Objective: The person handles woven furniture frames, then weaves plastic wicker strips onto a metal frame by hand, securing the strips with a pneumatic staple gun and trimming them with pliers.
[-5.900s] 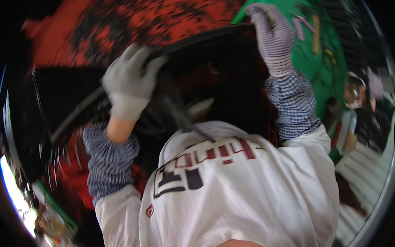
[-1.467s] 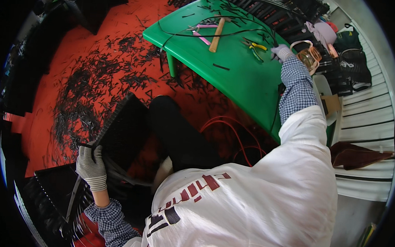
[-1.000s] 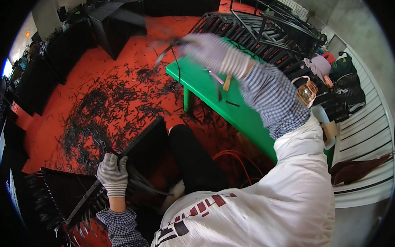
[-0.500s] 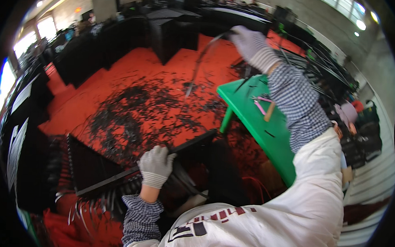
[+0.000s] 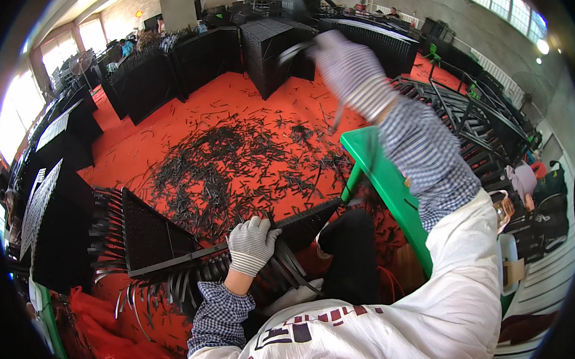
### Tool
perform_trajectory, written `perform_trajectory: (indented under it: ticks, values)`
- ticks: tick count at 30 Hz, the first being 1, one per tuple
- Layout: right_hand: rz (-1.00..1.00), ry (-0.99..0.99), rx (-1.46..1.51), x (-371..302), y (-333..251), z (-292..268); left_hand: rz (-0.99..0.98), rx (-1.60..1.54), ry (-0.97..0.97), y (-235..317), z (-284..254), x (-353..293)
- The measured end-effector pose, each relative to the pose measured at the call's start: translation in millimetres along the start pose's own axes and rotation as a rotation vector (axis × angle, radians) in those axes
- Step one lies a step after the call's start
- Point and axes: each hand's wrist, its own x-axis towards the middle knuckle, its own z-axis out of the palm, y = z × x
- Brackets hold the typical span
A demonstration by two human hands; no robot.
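My left hand [image 5: 252,245], in a striped knit glove, is closed over the upper edge of a black frame [image 5: 189,263]. Loose black strips [image 5: 288,263] hang along that frame, on both sides of my hand. My right hand [image 5: 351,71], gloved the same way, is raised far out in front at upper centre and smeared by motion. Its fingers are closed on a thin black strip [image 5: 296,51], which shows as a blurred streak by the fingertips. How the rest of the strip runs is hard to make out.
Black cuttings [image 5: 205,170] lie scattered over the red floor [image 5: 137,139]. A green table [image 5: 395,189] stands under my right forearm. Large black woven pieces [image 5: 267,49] line the far side, and black metal frames [image 5: 473,116] are stacked at the right. Red netting [image 5: 108,325] lies at lower left.
The whole view has shifted, so the frame and table sit farther right. My right arm now covers the pliers that showed on the table. The strip's long hanging length is no longer plainly visible.
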Motion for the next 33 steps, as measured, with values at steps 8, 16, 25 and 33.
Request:
perform_trajectory:
  ticks: [8,16,25,33]
  values:
    - [-0.775,-0.754,0.584,-109.1,-236.8,14.8,0.19,0.208,0.154,-24.9,18.4,-34.6]
    - [-0.624,0.02,0.231,-51.4,-84.5,-1.7,-0.006,-0.005,-0.12,14.0,2.3,4.9]
    - [0.986,0.306,-0.553,-210.5,316.6,-111.7,0.038,-0.001,-0.018,6.8,-2.6,18.1]
    - [0.915,-0.198,-0.117,-290.0,198.2,-23.9,-0.004,0.055,-0.021,-11.0,8.4,35.7]
